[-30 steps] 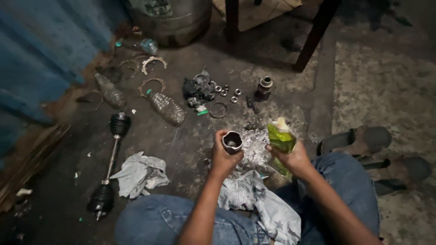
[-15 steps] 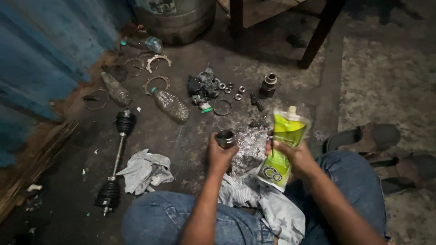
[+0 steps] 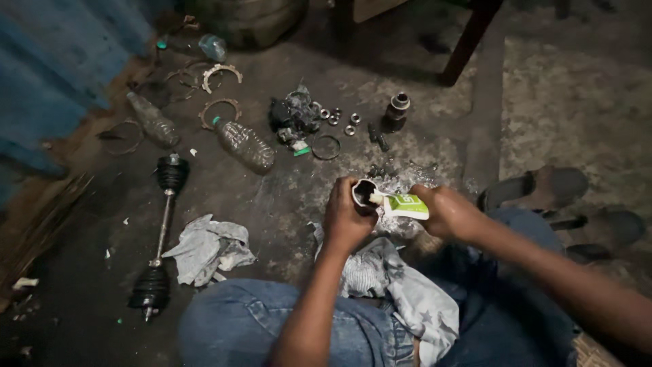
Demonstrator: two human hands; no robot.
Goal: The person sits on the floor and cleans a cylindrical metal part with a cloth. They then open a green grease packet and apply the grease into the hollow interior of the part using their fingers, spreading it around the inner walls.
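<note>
Dim, oil-stained concrete floor (image 3: 285, 197); you sit low over a patterned rag (image 3: 407, 299). Your left hand (image 3: 346, 221) wraps a metal cup (image 3: 365, 192), mouth tilted rightward to meet the nozzle. Your right hand (image 3: 448, 212) squeezes a green-white pouch (image 3: 404, 205) into it. Cup contents hidden. Farther off: axle shaft (image 3: 161, 231), plastic bottle (image 3: 244, 145), small rings indistinct.

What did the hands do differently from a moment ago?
The right hand tipped the green pouch from upright to sideways, bringing its nozzle to the mouth of the metal cup. The left hand kept holding the cup. The axle shaft, bottles and rags on the floor stayed put.
</note>
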